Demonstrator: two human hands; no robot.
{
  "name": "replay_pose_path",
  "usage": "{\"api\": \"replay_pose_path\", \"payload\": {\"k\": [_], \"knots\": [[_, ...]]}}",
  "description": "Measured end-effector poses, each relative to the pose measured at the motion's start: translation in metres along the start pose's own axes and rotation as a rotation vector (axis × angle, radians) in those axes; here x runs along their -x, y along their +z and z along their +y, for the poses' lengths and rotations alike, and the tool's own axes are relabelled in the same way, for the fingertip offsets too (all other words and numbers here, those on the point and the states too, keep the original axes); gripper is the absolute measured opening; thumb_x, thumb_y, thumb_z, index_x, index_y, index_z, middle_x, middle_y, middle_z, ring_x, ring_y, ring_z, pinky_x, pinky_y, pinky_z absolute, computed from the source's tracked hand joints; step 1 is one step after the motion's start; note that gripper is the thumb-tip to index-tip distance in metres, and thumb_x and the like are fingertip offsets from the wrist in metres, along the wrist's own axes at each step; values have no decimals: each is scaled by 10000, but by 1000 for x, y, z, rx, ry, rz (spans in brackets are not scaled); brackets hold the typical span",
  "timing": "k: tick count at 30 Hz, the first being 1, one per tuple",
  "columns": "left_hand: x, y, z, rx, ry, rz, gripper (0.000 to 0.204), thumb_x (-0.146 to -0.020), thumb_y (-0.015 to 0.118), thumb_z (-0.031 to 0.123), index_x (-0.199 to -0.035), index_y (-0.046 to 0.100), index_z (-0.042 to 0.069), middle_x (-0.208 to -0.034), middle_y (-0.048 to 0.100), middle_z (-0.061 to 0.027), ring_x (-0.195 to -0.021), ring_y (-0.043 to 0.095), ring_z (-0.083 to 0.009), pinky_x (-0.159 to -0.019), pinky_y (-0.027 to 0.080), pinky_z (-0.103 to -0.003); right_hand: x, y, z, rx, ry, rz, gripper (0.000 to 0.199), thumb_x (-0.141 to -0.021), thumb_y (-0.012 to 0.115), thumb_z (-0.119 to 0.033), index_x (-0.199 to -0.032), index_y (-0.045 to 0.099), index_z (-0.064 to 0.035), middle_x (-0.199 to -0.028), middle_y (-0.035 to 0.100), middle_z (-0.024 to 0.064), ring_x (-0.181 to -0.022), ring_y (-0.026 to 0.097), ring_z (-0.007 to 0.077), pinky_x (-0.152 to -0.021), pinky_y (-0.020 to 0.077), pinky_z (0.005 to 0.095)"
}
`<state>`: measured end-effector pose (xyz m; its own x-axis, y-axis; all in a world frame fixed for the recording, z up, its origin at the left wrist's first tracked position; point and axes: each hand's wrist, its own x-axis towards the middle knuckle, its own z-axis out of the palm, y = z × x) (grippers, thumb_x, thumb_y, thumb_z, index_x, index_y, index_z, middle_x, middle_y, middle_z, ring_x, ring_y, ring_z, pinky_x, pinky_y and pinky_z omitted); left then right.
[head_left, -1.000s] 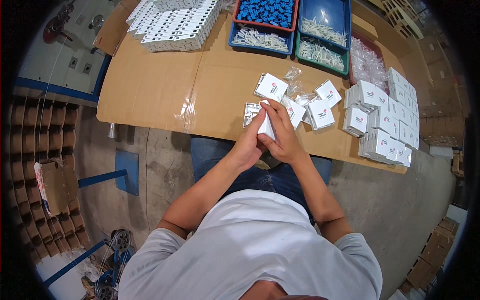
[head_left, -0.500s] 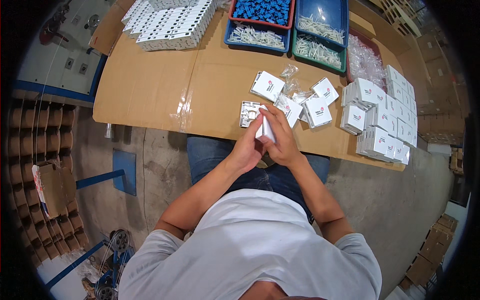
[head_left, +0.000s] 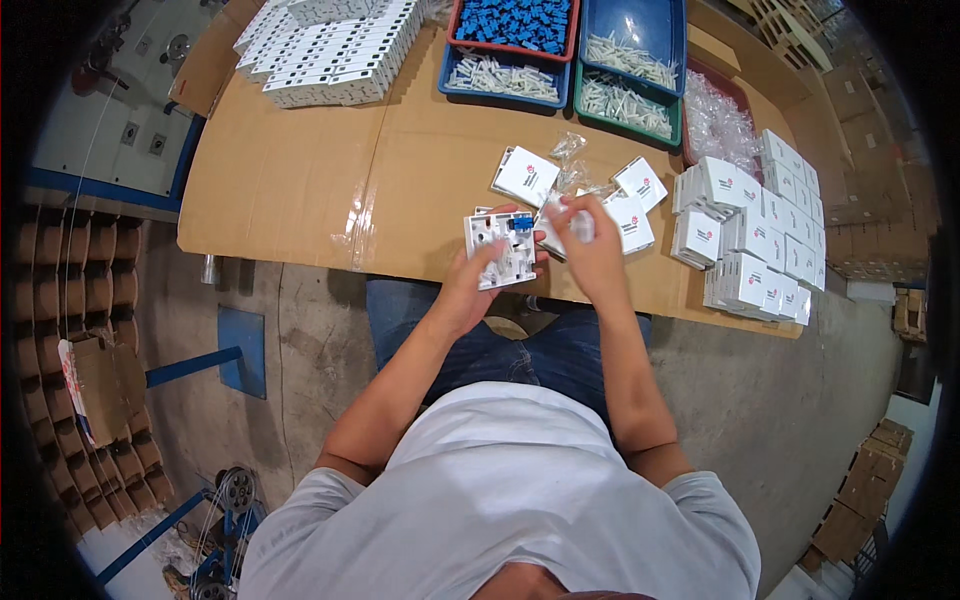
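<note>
In the head view, our left hand [head_left: 468, 288] grips an open white case [head_left: 516, 262], the thumb laid over its inner side and the fingers curled round beneath, their tips showing at its far edge. The case is raised at the near edge of the cardboard-covered table [head_left: 290, 180], its inside facing us. A small blue block [head_left: 521, 223] sits in its upper right corner. Our right hand [head_left: 597, 250] is just beside the case, its fingers bent toward each other; it is blurred, and we cannot tell whether they pinch anything.

Around that hand we see several loose white boxes [head_left: 524, 175] with red marks, and crumpled clear plastic [head_left: 568, 146] between them. Farther right stand stacked white boxes [head_left: 748, 238]. At the far side we have a red tray [head_left: 513, 50] of blue blocks, a blue tray [head_left: 502, 97] and a green tray [head_left: 627, 128] of white plugs, and, to the left, rows of white cases [head_left: 335, 65].
</note>
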<state>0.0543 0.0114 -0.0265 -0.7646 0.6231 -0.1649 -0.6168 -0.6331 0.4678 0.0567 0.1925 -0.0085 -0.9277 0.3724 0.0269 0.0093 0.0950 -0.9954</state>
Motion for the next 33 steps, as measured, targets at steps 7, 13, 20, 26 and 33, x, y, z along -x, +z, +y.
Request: {"api": "replay_pose_path", "payload": {"k": [7,13,20,26,33], "knots": [[0,-6,-3,-748,284,69,552,-953,468,-55,-1479,401,99,-1337,528,-86,-1228,522,-150,-1026,456,-304,5,17,-7,330,179,-367,408,-845,791,-326,-1011,691,33,-935,675,201,-817,674,288,-725,517,366],[-1,-14,-13,-723,396,212,590,-904,429,-76,-1475,406,68,-1372,510,-87,-1285,495,-168,-1090,391,-301,15,39,15,349,-64,-202,368,-860,774,-285,-1028,692,33,-996,683,199,-884,665,298,-793,517,366],[6,-33,27,-283,393,437,587,-916,410,23,-1497,351,79,-1317,572,-197,-1178,605,-298,-1011,509,-443,-15,-2,-10,554,-80,-356,355,-900,746,-333,-1067,709,-22,-963,702,132,-888,672,233,-805,514,337],[3,-31,17,-136,223,315,640,-912,416,94,-1539,284,91,-1392,525,-255,-1252,574,-384,-1054,487,-544,-125,22,-34,635,-368,-44,566,-928,658,-456,-1246,616,11,-1176,656,282,-1062,643,413,-877,509,463],[0,-24,32,55,199,176,578,-1059,306,500,-1507,374,142,-1334,583,-199,-1177,621,-356,-981,517,-520,-88,35,-60,506,-379,-327,311,-908,726,-291,-1103,664,-58,-1059,674,165,-1020,645,313,-890,500,389]]}}
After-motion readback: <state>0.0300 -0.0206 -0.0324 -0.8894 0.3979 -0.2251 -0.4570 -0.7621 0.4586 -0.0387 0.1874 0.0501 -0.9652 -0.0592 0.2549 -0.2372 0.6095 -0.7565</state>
